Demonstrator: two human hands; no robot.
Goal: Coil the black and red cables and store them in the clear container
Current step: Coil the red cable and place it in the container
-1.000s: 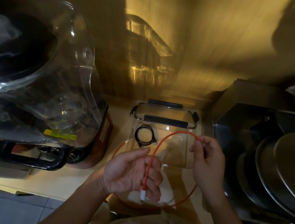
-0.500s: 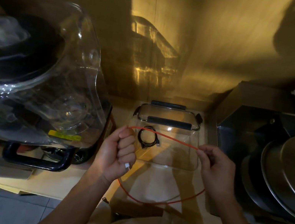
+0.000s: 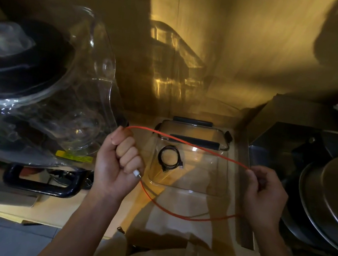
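My left hand (image 3: pixel 119 159) is a fist around the red cable (image 3: pixel 192 144), whose white plug (image 3: pixel 137 173) pokes out below the fingers. The cable runs taut from the top of that fist across to my right hand (image 3: pixel 264 195), which pinches it, then sags in a loop (image 3: pixel 188 218) back under both hands. Beneath the taut span lies the clear container (image 3: pixel 220 190) on the counter. The black cable (image 3: pixel 169 158) rests coiled inside it at the left.
The container's lid (image 3: pixel 194 132) with dark clips lies just behind it. A large clear-lidded appliance (image 3: pixel 33 105) with a black handle (image 3: pixel 40 182) fills the left. Metal pans (image 3: pixel 334 204) are stacked at the right. A wall stands close behind.
My left hand has closed into a fist on the red cable and turned over. Both hands moved apart, pulling the arched upper span straight and taut above the container.
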